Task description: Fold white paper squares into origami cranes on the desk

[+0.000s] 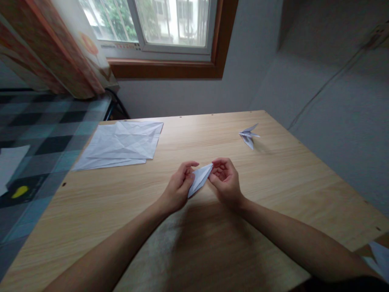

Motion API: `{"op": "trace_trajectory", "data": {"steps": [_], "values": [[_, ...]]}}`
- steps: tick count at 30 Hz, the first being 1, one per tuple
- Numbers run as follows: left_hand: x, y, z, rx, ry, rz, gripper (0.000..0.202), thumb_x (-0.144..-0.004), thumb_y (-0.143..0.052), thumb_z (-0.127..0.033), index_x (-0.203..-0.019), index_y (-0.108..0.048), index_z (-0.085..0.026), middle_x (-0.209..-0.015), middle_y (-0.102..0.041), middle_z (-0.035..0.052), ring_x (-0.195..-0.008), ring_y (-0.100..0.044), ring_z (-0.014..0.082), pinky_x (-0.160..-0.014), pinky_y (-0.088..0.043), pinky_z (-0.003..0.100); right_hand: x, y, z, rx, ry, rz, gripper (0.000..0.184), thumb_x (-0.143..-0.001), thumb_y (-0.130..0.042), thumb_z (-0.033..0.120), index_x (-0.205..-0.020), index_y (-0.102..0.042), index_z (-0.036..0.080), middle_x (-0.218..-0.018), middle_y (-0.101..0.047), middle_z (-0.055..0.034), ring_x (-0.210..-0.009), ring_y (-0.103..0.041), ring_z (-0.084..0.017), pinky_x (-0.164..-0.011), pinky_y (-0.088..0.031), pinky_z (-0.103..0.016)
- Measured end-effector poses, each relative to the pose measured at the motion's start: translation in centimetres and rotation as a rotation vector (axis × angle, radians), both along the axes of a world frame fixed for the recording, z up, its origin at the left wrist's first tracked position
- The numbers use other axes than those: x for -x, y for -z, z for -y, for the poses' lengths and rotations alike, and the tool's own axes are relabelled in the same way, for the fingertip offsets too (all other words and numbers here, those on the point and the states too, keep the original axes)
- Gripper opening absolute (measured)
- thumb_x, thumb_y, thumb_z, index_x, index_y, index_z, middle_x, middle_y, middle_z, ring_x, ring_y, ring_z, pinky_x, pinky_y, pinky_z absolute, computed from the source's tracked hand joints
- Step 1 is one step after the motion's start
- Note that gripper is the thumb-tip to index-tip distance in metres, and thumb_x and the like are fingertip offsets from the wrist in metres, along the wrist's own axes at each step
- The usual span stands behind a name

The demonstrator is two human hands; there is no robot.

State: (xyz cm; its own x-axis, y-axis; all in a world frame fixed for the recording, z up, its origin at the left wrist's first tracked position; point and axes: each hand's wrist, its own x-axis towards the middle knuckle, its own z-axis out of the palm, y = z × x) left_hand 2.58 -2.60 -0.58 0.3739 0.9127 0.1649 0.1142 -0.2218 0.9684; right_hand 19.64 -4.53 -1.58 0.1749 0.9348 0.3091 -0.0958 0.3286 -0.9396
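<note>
A folded piece of white paper [199, 178], narrow and pointed like a slim diamond, is held between my two hands above the wooden table. My left hand [179, 184] grips its left side, with the thumb lying on top of the paper. At the upper right tip, the fingers of my right hand [226, 180] pinch the paper, curled with the thumb below. Farther off to the right stands a folded paper figure [248, 136] with several pointed flaps, apart from both hands.
Creased white sheets [124, 142] lie stacked at the table's far left. The wooden table [200, 129] ends at the wall under a window [176, 24]. A checked cloth surface [60, 121] adjoins on the left. More white paper [379, 257] shows at the lower right edge.
</note>
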Motion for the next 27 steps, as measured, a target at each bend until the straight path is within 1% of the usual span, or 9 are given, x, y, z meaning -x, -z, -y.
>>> {"op": "trace_trajectory", "data": {"steps": [5,9,11,14,17,19,22,27], "values": [[0.0,0.5,-0.2,0.015,-0.006,0.011,0.031,-0.093,-0.049,-0.032,-0.12,-0.055,-0.02,-0.071,-0.044,-0.0037,-0.062,-0.042,0.0132,-0.057,-0.032,0.025,-0.1,-0.2,0.1,-0.018,0.031,0.103,0.029,-0.076,-0.071,0.021,-0.099,-0.055,0.025,-0.084,-0.057,0.0018,-0.069,-0.057,-0.013,-0.064,-0.049,-0.027],[0.1,0.6,-0.4,0.026,-0.013,0.02,0.03,-0.092,-0.05,-0.034,-0.119,-0.055,-0.021,-0.068,-0.042,-0.0051,-0.059,-0.04,0.0123,-0.054,-0.031,0.024,-0.1,-0.1,0.1,-0.005,0.058,0.086,0.034,-0.074,-0.073,0.021,-0.103,-0.054,0.025,-0.091,-0.057,0.0007,-0.072,-0.056,-0.012,-0.067,-0.05,-0.027],[0.1,0.4,-0.4,0.042,-0.011,0.011,0.029,-0.092,-0.051,-0.035,-0.117,-0.056,-0.021,-0.067,-0.042,-0.0054,-0.058,-0.04,0.0123,-0.053,-0.03,0.024,0.0,-0.1,0.0,0.008,0.025,0.067,0.036,-0.073,-0.073,0.02,-0.104,-0.055,0.026,-0.092,-0.058,0.0007,-0.071,-0.056,-0.012,-0.066,-0.05,-0.027],[0.0,0.0,-0.3,0.056,0.005,-0.01,0.028,-0.092,-0.05,-0.036,-0.114,-0.057,-0.02,-0.066,-0.042,-0.0055,-0.057,-0.041,0.012,-0.053,-0.031,0.024,0.2,0.0,0.1,0.012,-0.044,0.046,0.038,-0.072,-0.072,0.018,-0.105,-0.055,0.025,-0.085,-0.057,0.0024,-0.068,-0.056,-0.011,-0.062,-0.048,-0.025],[0.0,-0.5,-0.2,0.045,0.014,-0.041,0.026,-0.092,-0.049,-0.035,-0.109,-0.059,-0.019,-0.065,-0.043,-0.0052,-0.057,-0.042,0.0117,-0.054,-0.031,0.024,0.3,0.2,0.0,0.024,-0.075,0.03,0.044,-0.07,-0.07,0.016,-0.109,-0.054,0.026,-0.087,-0.059,0.0024,-0.068,-0.056,-0.011,-0.06,-0.047,-0.024],[0.0,-0.7,-0.1,0.031,0.018,-0.06,0.025,-0.092,-0.048,-0.034,-0.106,-0.061,-0.018,-0.065,-0.043,-0.005,-0.058,-0.042,0.0116,-0.054,-0.031,0.024,0.2,0.2,0.0,0.036,-0.061,0.019,0.045,-0.07,-0.069,0.016,-0.111,-0.053,0.025,-0.088,-0.061,0.0017,-0.068,-0.057,-0.011,-0.06,-0.047,-0.024],[-0.1,-0.7,0.0,0.025,0.022,-0.059,0.023,-0.092,-0.05,-0.034,-0.105,-0.061,-0.018,-0.063,-0.042,-0.0056,-0.057,-0.042,0.0115,-0.054,-0.031,0.024,0.1,0.0,0.0,0.039,-0.001,0.022,0.04,-0.071,-0.069,0.017,-0.108,-0.054,0.025,-0.087,-0.063,0.0011,-0.068,-0.057,-0.012,-0.061,-0.047,-0.025],[0.0,-0.2,-0.2,0.017,0.03,-0.056,0.024,-0.093,-0.049,-0.034,-0.108,-0.061,-0.019,-0.063,-0.043,-0.0056,-0.057,-0.042,0.0114,-0.053,-0.03,0.023,0.0,-0.4,0.1,-0.045,0.085,0.073,0.034,-0.072,-0.069,0.017,-0.102,-0.056,0.025,-0.087,-0.064,0.0005,-0.068,-0.057,-0.013,-0.062,-0.049,-0.027]]}}
